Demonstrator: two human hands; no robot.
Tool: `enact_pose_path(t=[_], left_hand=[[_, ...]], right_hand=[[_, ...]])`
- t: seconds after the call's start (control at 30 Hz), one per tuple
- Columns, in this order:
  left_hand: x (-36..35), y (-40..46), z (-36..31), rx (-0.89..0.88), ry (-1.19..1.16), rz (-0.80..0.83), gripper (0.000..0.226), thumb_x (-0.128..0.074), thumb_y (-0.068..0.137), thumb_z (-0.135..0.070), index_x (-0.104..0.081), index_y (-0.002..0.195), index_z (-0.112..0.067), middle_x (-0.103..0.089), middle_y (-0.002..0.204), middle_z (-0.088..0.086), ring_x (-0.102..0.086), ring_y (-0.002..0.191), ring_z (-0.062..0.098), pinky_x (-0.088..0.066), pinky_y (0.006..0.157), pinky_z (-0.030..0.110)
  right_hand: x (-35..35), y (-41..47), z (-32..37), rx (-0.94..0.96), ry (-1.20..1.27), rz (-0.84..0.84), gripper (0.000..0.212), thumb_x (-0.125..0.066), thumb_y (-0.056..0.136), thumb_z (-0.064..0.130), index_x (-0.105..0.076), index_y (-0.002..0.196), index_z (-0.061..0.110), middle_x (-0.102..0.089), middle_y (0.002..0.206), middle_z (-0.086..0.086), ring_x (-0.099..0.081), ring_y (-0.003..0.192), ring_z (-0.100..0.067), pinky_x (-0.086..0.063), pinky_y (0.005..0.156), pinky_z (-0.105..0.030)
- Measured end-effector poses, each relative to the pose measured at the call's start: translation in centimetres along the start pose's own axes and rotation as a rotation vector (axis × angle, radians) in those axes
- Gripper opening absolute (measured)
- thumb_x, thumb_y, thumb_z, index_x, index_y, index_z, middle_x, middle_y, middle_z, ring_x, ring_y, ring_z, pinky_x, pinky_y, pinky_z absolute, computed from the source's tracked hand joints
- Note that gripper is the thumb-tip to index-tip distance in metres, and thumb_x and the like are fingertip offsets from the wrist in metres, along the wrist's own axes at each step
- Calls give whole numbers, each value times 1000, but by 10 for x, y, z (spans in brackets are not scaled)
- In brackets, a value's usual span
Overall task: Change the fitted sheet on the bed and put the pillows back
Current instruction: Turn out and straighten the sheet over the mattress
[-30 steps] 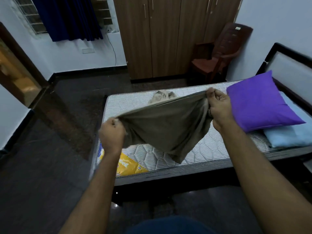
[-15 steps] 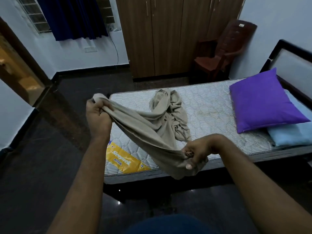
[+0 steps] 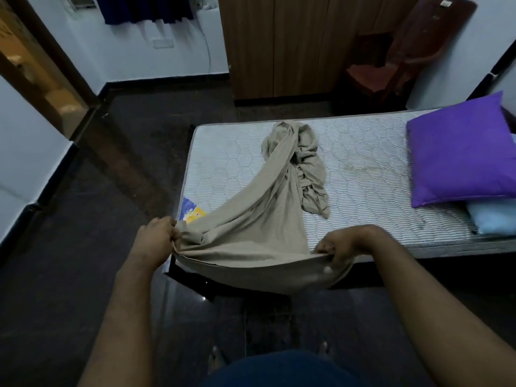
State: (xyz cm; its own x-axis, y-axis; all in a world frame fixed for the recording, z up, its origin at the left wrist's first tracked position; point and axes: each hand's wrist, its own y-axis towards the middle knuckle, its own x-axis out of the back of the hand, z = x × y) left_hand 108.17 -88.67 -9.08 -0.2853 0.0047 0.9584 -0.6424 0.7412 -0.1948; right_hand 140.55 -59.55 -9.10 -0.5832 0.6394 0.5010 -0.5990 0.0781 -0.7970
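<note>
Left hand (image 3: 156, 239) and right hand (image 3: 339, 247) each grip edge of crumpled beige fabric fitted sheet (image 3: 268, 219), stretched between them over near bed edge. Rest trails onto bare quilted white mattress (image 3: 363, 152), bunched mid-bed. Purple square pillow (image 3: 460, 155) at right.

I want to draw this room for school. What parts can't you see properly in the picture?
Head view only:
- Light blue pillow: mostly under the purple pillow, cut by the right edge.
- Brown chair: blurred, top cut off.
- Beige sheet: bunched, so its corners are hidden.
- Mattress label: half covered by the sheet, unreadable.
- Right hand fingers: curled into the cloth.
</note>
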Motion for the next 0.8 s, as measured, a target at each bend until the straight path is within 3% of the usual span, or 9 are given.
enact_pose_path(t=[0.1, 0.17, 0.23, 0.33, 0.43, 0.5, 0.57, 0.7, 0.8], left_hand=[[-3, -10, 0, -27, 86, 43, 30, -67, 77, -2, -57, 64, -28, -56, 84, -8, -56, 107, 27, -26, 78, 33], [-4, -16, 4, -54, 41, 23, 34, -66, 77, 0, -64, 65, -32, -57, 81, -10, -57, 103, 27, -29, 79, 34], [-2, -28, 6, -81, -84, -48, 38, -58, 69, 1, -71, 67, -34, -59, 75, -12, -61, 94, 27, -42, 81, 39], [-1, -47, 12, -118, -252, -140, 48, -49, 62, 10, -74, 77, -29, -66, 73, -10, -65, 80, 16, -51, 75, 35], [0, -62, 16, -75, -328, -169, 61, -49, 68, 19, -75, 100, -25, -66, 85, -2, -60, 79, 13, -44, 73, 17], [6, -71, 15, -64, -385, -230, 55, -50, 72, 7, -76, 111, -21, -65, 91, 1, -61, 83, 16, -40, 75, 5], [13, -81, 8, -102, -433, -362, 52, -47, 73, -9, -75, 116, -13, -68, 98, 3, -64, 87, 16, -44, 81, 9], [24, -98, -1, -86, -477, -687, 40, -51, 86, 8, -72, 118, -2, -66, 112, 6, -63, 98, 10, -51, 88, 16], [31, -102, -5, -42, -612, -787, 26, -59, 91, 12, -75, 108, 1, -66, 109, 11, -67, 97, 14, -55, 83, 17]], right_hand=[[9, 25, 7, -14, 54, -406, 29, -65, 84, 8, -74, 112, 11, -74, 104, -10, -65, 95, -23, -40, 72, -26], [15, 34, 21, 13, 91, -516, 41, -58, 80, 16, -75, 116, 25, -73, 111, -2, -65, 105, -22, -47, 82, -29], [22, 33, 39, 122, 108, -500, 38, -56, 82, 25, -75, 113, 38, -74, 108, 9, -66, 104, -13, -51, 85, -30], [30, 28, 80, 337, 148, -326, 30, -66, 91, 9, -78, 112, 27, -74, 96, 20, -63, 88, 13, -43, 75, -9], [36, 37, 119, 472, 35, -185, 32, -69, 88, 7, -78, 114, 25, -76, 99, 17, -67, 92, 3, -51, 82, -19], [44, 50, 140, 454, -110, -222, 28, -73, 87, 15, -77, 112, 27, -76, 104, 7, -68, 97, -10, -52, 84, -27], [51, 57, 161, 438, -192, -289, 23, -79, 85, 26, -78, 108, 25, -76, 100, 1, -68, 94, -13, -48, 76, -24], [59, 54, 203, 635, 88, -321, 8, -77, 88, 19, -76, 82, 14, -71, 74, -8, -54, 60, -4, -42, 58, -24], [62, 50, 217, 693, 112, -390, 27, -68, 97, 28, -73, 72, 21, -69, 69, -8, -49, 57, -6, -39, 57, -26]])
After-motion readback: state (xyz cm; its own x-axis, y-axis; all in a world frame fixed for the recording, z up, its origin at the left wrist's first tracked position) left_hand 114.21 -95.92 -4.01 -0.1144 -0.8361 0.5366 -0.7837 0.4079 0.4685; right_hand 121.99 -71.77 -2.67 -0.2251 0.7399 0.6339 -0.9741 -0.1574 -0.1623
